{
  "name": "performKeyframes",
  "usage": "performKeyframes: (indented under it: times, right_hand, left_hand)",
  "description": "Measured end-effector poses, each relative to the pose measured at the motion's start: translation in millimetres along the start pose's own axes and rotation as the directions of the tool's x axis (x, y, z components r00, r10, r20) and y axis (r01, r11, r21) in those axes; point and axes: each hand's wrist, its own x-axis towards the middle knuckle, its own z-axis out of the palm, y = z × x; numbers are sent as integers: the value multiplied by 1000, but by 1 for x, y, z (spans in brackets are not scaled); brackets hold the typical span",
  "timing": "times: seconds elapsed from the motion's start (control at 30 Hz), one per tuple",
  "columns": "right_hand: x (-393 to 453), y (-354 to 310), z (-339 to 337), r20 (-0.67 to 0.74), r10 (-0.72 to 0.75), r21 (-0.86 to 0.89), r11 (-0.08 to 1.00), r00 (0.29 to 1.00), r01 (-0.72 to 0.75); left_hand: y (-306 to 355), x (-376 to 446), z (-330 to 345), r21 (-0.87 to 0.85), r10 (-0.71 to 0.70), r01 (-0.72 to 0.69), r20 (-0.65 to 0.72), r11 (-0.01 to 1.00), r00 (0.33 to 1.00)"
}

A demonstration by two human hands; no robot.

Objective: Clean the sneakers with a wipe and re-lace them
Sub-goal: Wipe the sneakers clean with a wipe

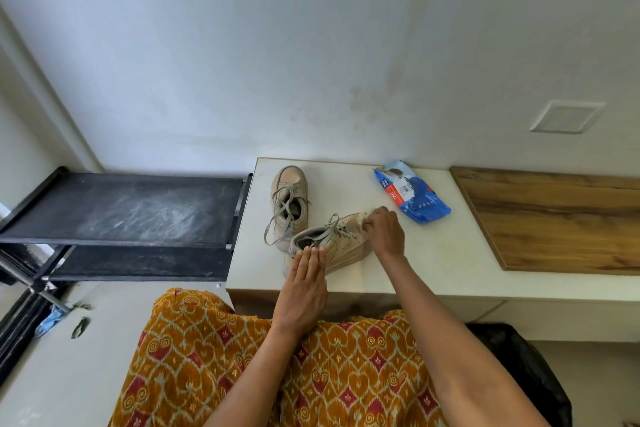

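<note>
White counter [433, 253] against a stained wall; wipes pack [412, 192] at the back. I read this as the wiping step. Left hand [304, 291], fingers straight, steadies the near sneaker [332, 246] at its heel. Right hand [384, 232] curls round a wipe [363, 217] at the toe. Far sneaker [289, 203] waits, laced. Next: work round the sole, then swap shoes.

Beige sneakers [311, 229], blue-and-red wipe pack [412, 192], white table [433, 253], orange patterned garment [277, 374].
</note>
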Motion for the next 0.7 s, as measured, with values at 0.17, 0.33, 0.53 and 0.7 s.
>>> performKeyframes:
  times: [0.17,0.33,0.53,0.7]
  right_hand:
    - [-15,4,1,11,-109,45,993,994,108]
    - [5,5,2,-70,88,61,995,994,-84]
    - [0,15,1,82,-171,-16,985,982,173]
    - [14,3,-1,-71,14,24,1000,997,-12]
  left_hand:
    - [1,-1,2,-31,-9,9,-1,999,1000]
    - [-1,-1,2,-59,-6,5,-5,998,1000]
    - [-1,-3,11,-85,-16,14,-33,996,999]
    - [0,-1,10,-92,-22,19,-38,996,999]
